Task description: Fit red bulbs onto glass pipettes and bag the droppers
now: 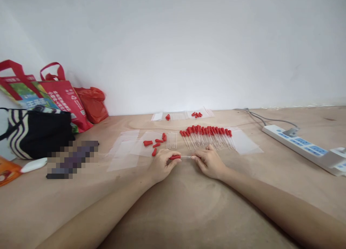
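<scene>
My left hand [164,165] pinches a red rubber bulb [175,157]. From the bulb a thin clear dropper tube [186,157] runs to the right, and my right hand [207,162] grips its far end between thumb and fingers. Bulb and tube lie in one line; whether the tube sits inside the bulb I cannot tell. Beyond my left hand, several loose red bulbs [147,143] lie on a clear plastic bag, beside a row of bare clear tubes [172,140]. Behind my right hand lies a dense row of droppers with red bulbs [208,131].
Flat clear bags [125,151] lie left and right of the droppers. More bulbs [196,114] and tubes rest near the wall. A white power strip [302,146] with cables is at right. Shopping bags [63,101], a black bag [40,133] and a blurred-out object [72,160] are at left.
</scene>
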A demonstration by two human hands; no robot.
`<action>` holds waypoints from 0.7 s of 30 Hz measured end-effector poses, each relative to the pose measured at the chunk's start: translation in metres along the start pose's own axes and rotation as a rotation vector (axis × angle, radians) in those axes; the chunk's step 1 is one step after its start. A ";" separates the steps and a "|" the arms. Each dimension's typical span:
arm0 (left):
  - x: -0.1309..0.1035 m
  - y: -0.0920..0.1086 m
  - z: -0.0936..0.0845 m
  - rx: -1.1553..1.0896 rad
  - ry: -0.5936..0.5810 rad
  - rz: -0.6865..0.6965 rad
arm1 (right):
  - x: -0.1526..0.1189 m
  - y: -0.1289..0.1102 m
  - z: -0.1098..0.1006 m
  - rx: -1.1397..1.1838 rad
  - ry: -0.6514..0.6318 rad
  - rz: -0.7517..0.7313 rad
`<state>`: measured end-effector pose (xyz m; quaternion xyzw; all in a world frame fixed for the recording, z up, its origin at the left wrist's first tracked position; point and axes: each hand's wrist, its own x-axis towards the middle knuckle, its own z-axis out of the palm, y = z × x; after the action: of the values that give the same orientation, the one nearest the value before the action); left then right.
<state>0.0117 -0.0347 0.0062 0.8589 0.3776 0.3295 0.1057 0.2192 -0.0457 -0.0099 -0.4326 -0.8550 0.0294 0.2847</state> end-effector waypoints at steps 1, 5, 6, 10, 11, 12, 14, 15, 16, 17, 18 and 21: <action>0.000 0.000 0.000 -0.001 0.011 -0.013 | 0.000 0.000 0.000 0.011 -0.002 0.004; -0.001 -0.002 0.000 0.010 0.001 -0.019 | -0.001 -0.001 0.000 0.038 -0.007 -0.017; -0.001 -0.002 0.000 0.013 -0.004 -0.011 | -0.002 -0.001 0.000 0.041 -0.002 -0.023; -0.003 -0.001 0.002 0.014 0.020 0.004 | -0.003 -0.002 0.001 0.090 0.037 -0.016; -0.003 0.000 0.003 0.009 0.039 -0.001 | -0.003 -0.002 0.002 0.116 0.048 -0.005; -0.004 0.001 0.004 0.004 0.059 -0.006 | -0.003 -0.003 0.002 0.145 0.057 0.007; -0.005 0.002 0.005 -0.011 0.083 -0.005 | -0.003 -0.005 0.002 0.197 0.069 0.027; -0.005 0.002 0.006 -0.016 0.088 0.001 | -0.003 -0.006 0.002 0.219 0.069 0.035; -0.005 0.003 0.006 -0.021 0.090 0.009 | -0.003 -0.007 0.002 0.238 0.066 0.045; -0.006 0.003 0.007 -0.025 0.093 0.017 | -0.003 -0.009 0.002 0.253 0.062 0.058; -0.006 0.004 0.007 -0.028 0.097 0.023 | -0.003 -0.010 0.002 0.265 0.056 0.073; -0.007 0.005 0.008 -0.027 0.102 0.035 | -0.003 -0.013 0.002 0.276 0.035 0.099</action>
<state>0.0161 -0.0424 -0.0013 0.8460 0.3629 0.3797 0.0918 0.2104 -0.0561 -0.0091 -0.4314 -0.8153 0.1533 0.3546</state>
